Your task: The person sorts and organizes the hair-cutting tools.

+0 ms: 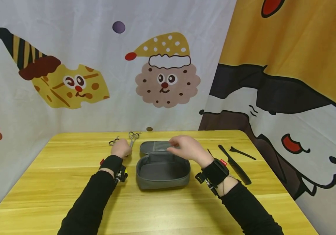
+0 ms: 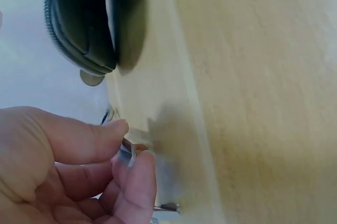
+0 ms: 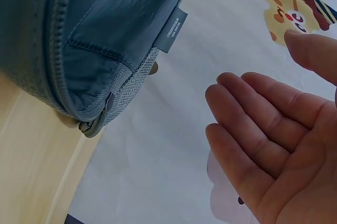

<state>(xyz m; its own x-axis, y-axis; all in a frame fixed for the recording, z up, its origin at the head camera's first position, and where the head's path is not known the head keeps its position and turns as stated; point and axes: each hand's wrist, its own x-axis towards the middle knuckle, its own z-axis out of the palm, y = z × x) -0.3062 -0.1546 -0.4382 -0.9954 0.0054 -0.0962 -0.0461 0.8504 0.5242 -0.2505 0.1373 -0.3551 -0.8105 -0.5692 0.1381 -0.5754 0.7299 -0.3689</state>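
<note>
We are picking up the scissors [image 1: 132, 138] to pack them, as we judge it: our left hand [image 1: 121, 148] is pinching their metal between thumb and fingers on the desk [image 1: 53, 182], while our right hand [image 1: 185, 148] is hovering open and relaxed over the open grey pouch [image 1: 162, 169], holding nothing. The pouch is lying just right of the left hand, under the right one, so next we are probably needing a firm lift and a short carry rightward into it.
</note>
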